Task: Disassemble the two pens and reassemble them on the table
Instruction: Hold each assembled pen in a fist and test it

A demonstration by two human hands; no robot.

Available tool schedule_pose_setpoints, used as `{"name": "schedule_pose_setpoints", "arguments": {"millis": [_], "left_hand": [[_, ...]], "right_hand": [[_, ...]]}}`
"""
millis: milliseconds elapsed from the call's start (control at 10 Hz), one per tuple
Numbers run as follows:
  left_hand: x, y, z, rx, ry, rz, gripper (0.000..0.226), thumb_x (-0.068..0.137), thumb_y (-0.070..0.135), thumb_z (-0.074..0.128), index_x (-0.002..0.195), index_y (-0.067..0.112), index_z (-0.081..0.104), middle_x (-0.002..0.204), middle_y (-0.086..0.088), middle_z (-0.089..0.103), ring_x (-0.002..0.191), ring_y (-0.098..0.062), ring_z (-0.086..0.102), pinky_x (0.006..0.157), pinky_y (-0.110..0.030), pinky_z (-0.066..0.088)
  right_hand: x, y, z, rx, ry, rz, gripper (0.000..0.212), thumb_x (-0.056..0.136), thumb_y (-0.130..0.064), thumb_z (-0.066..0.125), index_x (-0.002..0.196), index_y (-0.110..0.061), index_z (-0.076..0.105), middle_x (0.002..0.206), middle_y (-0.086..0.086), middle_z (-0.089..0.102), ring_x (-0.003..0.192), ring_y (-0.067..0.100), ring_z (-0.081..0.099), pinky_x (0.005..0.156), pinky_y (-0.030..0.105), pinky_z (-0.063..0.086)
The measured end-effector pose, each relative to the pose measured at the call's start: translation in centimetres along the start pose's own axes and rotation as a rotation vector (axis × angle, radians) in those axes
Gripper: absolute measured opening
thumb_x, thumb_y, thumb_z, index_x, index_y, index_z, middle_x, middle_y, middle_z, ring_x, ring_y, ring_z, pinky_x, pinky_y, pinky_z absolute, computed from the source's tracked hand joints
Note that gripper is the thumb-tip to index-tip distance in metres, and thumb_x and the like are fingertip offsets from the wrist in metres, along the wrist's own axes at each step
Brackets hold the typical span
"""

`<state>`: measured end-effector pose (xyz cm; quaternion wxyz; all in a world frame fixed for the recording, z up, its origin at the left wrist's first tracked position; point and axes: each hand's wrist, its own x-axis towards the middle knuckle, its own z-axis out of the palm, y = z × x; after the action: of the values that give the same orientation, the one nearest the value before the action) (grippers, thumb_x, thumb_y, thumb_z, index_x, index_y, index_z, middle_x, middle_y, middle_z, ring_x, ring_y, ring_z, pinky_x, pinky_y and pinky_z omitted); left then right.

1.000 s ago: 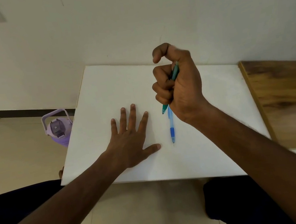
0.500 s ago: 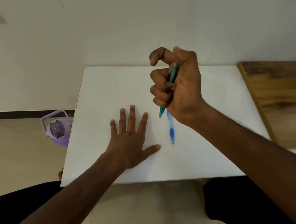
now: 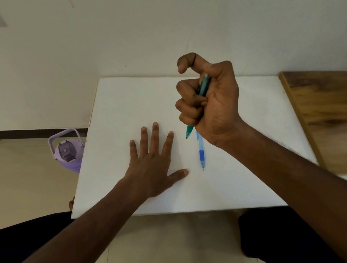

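Note:
My right hand [image 3: 213, 103] is raised above the white table [image 3: 119, 108] in a fist around a green pen [image 3: 203, 86]. The pen's tip points down and left, and the thumb is lifted off its top end. Most of the barrel is hidden in the fist. A blue pen [image 3: 201, 153] lies flat on the table just below that hand, tip toward me, its far end hidden behind the hand. My left hand [image 3: 152, 163] rests palm down on the table to the left of the blue pen, fingers spread, holding nothing.
A purple water bottle [image 3: 66, 153] stands on the floor by the table's left edge. A wooden surface [image 3: 337, 116] adjoins the table on the right. A pale wall runs close behind the table. My legs show under the near edge.
My right hand with the green pen has shifted slightly, and its thumb has lifted away from the pen's top. The left hand and the blue pen have stayed put.

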<state>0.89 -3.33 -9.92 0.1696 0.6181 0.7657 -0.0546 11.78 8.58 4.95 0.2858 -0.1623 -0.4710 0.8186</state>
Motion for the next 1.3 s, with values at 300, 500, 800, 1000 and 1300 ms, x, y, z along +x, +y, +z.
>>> {"name": "schedule_pose_setpoints", "arguments": {"millis": [300,500,800,1000,1300], "left_hand": [[0.08,-0.03,0.26,0.001,0.009,0.0,0.116,0.085,0.092,0.03,0.162,0.027,-0.027,0.166,-0.012,-0.043,0.155,-0.044,-0.032,0.124,-0.065,-0.007],[0.3,-0.11,0.57,0.006,0.018,-0.003,0.117,0.083,0.094,0.028,0.162,0.027,-0.027,0.167,-0.012,-0.042,0.156,-0.045,-0.03,0.124,-0.066,-0.006],[0.43,-0.16,0.78,0.009,0.019,-0.008,0.117,0.082,0.094,0.027,0.161,0.028,-0.028,0.167,-0.011,-0.042,0.156,-0.045,-0.031,0.124,-0.066,-0.007],[0.43,-0.13,0.71,0.0,0.017,-0.006,0.117,0.083,0.094,0.029,0.161,0.028,-0.028,0.166,-0.011,-0.043,0.155,-0.044,-0.031,0.124,-0.066,-0.006],[0.26,-0.07,0.55,0.004,0.013,-0.006,0.116,0.084,0.093,0.03,0.162,0.028,-0.028,0.166,-0.011,-0.043,0.155,-0.044,-0.031,0.124,-0.066,-0.006]], "right_hand": [[-0.05,0.07,0.13,-0.04,0.054,0.028,0.038,0.106,-0.031,0.019,0.092,-0.016,0.05,0.056,0.0,0.017,0.042,0.008,0.015,0.045,0.017,0.018],[0.05,0.35,0.23,-0.059,0.094,0.009,0.037,0.108,-0.034,0.025,0.097,-0.017,0.057,0.049,-0.008,0.03,0.038,0.006,0.022,0.044,0.016,0.024],[0.2,0.63,0.26,-0.145,0.099,-0.025,0.031,0.103,-0.035,0.031,0.096,-0.018,0.057,0.048,-0.007,0.032,0.038,0.008,0.022,0.044,0.016,0.025],[0.24,0.65,0.49,-0.177,0.113,-0.061,0.029,0.103,-0.035,0.033,0.095,-0.018,0.055,0.048,-0.007,0.03,0.037,0.008,0.021,0.044,0.016,0.025],[0.28,0.88,0.31,-0.173,0.12,-0.05,0.033,0.103,-0.034,0.032,0.097,-0.019,0.06,0.048,-0.007,0.029,0.038,0.009,0.02,0.044,0.017,0.025]]}}
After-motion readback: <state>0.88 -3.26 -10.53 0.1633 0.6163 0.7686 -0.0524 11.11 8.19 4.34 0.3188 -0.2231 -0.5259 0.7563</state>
